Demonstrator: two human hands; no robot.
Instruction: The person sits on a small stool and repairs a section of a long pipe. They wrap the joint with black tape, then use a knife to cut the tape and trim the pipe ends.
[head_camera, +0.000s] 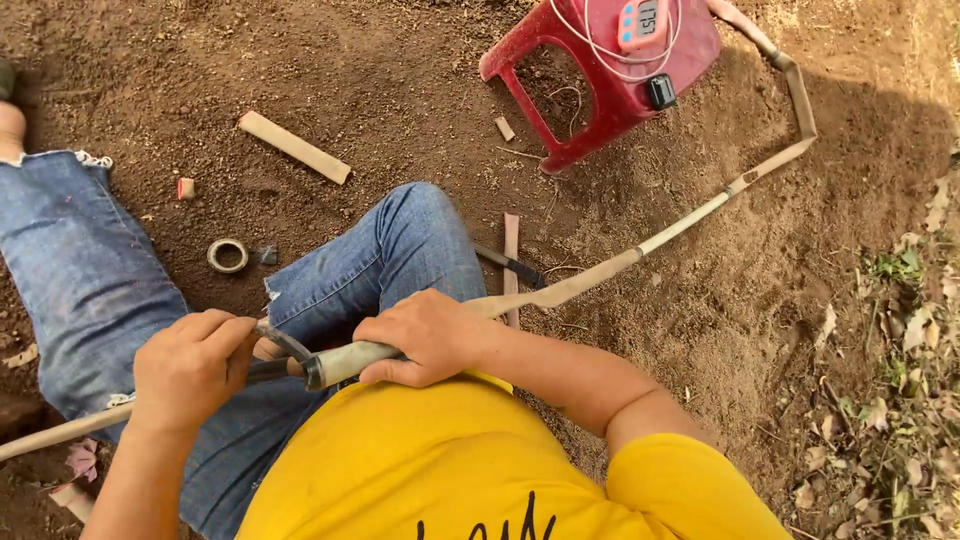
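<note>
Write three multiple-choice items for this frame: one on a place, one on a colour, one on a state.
1. Where does the metal ring lie?
A. on the stool
B. on the soil beside the knee
C. in the right hand

2. What colour is the overturned plastic stool?
A. red
B. green
C. white

3. How is the right hand?
A. open and flat
B. closed around the pale hose
C. resting on the soil

Answers: B, the ring sits on bare dirt left of the knee; A, the stool is red; B, its fingers wrap the hose while the left hand grips a dark tool.
</note>
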